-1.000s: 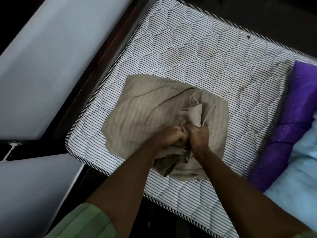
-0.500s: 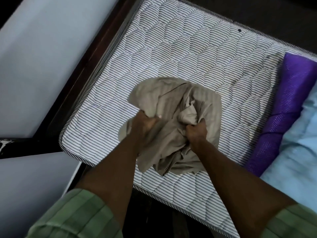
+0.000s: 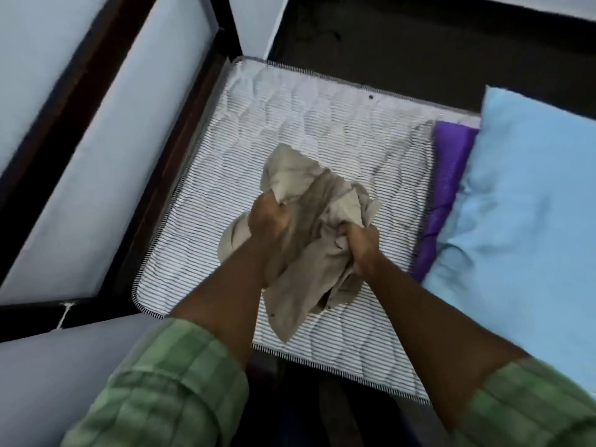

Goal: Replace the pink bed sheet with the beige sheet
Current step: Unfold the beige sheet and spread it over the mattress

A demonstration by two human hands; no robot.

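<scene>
The beige sheet (image 3: 317,201) is bunched and lifted above the bare striped mattress (image 3: 200,240). My left hand (image 3: 269,221) grips a fold on its left side. My right hand (image 3: 359,245) grips a crumpled fold on its right side. A loose end of the cloth hangs down between my forearms toward the mattress's near edge. No pink sheet is in view.
A light blue pillow (image 3: 529,221) lies on the right of the mattress, with a purple cloth (image 3: 446,188) beside it. A dark wooden bed frame (image 3: 174,166) runs along the left, next to pale wall panels (image 3: 96,175). Dark floor (image 3: 403,43) lies beyond the far edge.
The sheet went from lying spread on the mattress to a gathered bundle lifted off it. My hands moved apart and each took a separate fold. The view pulled back.
</scene>
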